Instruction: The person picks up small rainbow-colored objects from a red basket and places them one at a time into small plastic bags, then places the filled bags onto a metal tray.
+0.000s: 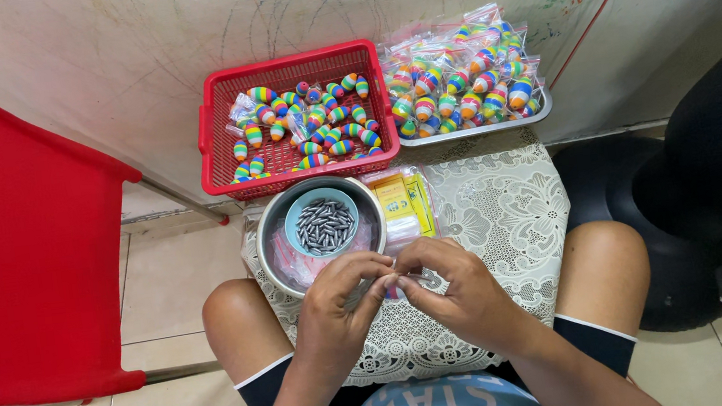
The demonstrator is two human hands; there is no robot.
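My left hand (342, 311) and my right hand (454, 288) meet fingertip to fingertip over a small stool covered with a white lace cloth (500, 213). Together they pinch a small item, mostly hidden by the fingers; a bit of clear plastic shows between them. Just beyond my left hand stands a metal bowl (271, 232) holding a small blue bowl (296, 215) full of dark grey oval weights (325, 226). Beside it lies a stack of small clear bags with yellow cards (402, 200).
A red plastic basket (215, 138) with several rainbow-striped oval floats stands at the back. Right of it a metal tray (480, 129) carries bagged floats. A red chair (20, 263) stands left, a black object (702, 216) right. My knees flank the stool.
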